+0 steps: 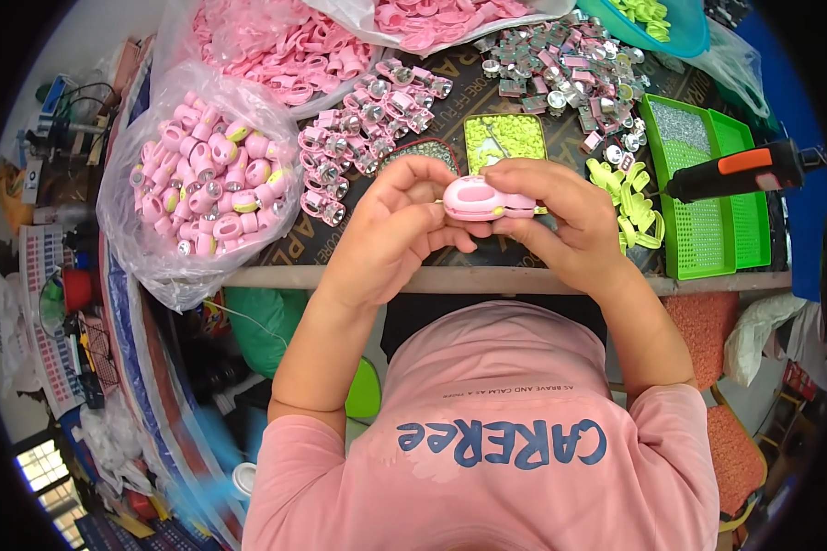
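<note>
Between my two hands, over the near part of the table, is a pink plastic flashlight body [473, 199] with a bit of yellow-green showing along its seam. My right hand [565, 207] pinches its right end between thumb and fingers. At the other end my left hand [386, 225] holds it with thumb and curled fingers. Just beyond it is a square tin [470, 129] of small yellow-green parts. A dish [424, 148] of small metal pieces lies partly behind my left hand. Yellow-green strap-like parts [629, 204] lie right of my right hand.
On the left a clear bag [124, 225] holds pink flashlights. Half-built pink bodies [363, 124] and metal lamp units [570, 69] lie in heaps. Bags of pink parts [276, 46] stand behind. A black-orange electric screwdriver [740, 170] hangs over green trays [698, 257] at right.
</note>
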The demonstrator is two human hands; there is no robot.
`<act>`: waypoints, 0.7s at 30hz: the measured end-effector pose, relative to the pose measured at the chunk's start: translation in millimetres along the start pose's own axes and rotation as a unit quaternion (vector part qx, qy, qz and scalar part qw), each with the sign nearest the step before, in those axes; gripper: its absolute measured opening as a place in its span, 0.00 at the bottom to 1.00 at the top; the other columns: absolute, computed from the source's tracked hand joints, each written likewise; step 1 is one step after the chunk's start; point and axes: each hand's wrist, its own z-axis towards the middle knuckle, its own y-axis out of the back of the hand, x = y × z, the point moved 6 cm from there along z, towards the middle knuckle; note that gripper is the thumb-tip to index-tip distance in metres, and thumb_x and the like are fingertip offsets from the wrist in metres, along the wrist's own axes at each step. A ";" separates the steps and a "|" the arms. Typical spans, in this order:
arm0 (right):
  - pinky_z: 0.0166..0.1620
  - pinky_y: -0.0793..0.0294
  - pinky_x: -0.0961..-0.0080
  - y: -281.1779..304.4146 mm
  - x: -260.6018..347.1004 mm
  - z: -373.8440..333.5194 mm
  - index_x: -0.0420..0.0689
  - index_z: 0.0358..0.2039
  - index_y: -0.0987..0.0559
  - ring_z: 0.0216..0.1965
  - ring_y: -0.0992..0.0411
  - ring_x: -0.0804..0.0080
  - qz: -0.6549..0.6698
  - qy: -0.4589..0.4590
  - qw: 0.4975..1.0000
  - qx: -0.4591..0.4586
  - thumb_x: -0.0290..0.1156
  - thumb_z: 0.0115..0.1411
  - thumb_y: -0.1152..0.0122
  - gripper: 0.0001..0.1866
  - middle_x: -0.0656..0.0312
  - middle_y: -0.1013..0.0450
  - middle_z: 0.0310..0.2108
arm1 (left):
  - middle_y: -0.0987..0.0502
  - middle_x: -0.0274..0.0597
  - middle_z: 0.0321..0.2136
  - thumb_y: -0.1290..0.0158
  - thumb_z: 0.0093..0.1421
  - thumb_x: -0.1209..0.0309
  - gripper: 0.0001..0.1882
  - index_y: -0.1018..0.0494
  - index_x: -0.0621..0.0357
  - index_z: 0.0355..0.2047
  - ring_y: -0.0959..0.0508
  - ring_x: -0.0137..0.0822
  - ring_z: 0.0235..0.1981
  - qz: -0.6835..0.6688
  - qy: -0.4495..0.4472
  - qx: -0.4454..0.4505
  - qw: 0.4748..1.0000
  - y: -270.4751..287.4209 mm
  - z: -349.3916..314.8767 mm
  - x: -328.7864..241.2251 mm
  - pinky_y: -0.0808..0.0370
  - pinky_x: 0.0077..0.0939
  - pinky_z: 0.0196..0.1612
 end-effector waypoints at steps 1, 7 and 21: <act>0.50 0.18 0.66 0.1 0.0 -0.2 0.40 0.51 0.17 0.50 0.19 0.55 -0.007 0.006 1.000 0.004 0.19 0.54 0.27 0.22 0.53 0.18 0.49 | 0.20 0.54 0.44 0.52 0.67 0.78 0.16 0.33 0.63 0.54 0.16 0.47 0.44 -0.008 0.008 0.000 1.000 0.3 1.2 1.4 0.16 0.34 0.45; 0.52 0.18 0.64 -3.6 -0.2 -2.1 0.40 0.51 0.17 0.51 0.19 0.55 -0.035 0.016 0.999 0.026 0.19 0.54 0.27 0.22 0.54 0.18 0.49 | 0.19 0.55 0.43 0.51 0.65 0.79 0.11 0.32 0.61 0.48 0.16 0.48 0.45 -0.083 0.053 0.038 0.994 9.4 8.9 12.2 0.16 0.35 0.45; 0.47 0.19 0.70 6.3 -26.4 -8.2 0.42 0.51 0.16 0.47 0.18 0.59 -0.021 -0.104 0.992 -0.063 0.21 0.54 0.26 0.22 0.51 0.18 0.48 | 0.20 0.46 0.39 0.38 0.56 0.78 0.10 0.19 0.59 0.40 0.22 0.48 0.43 0.727 -0.181 -0.002 0.663 27.5 11.3 -20.3 0.25 0.39 0.49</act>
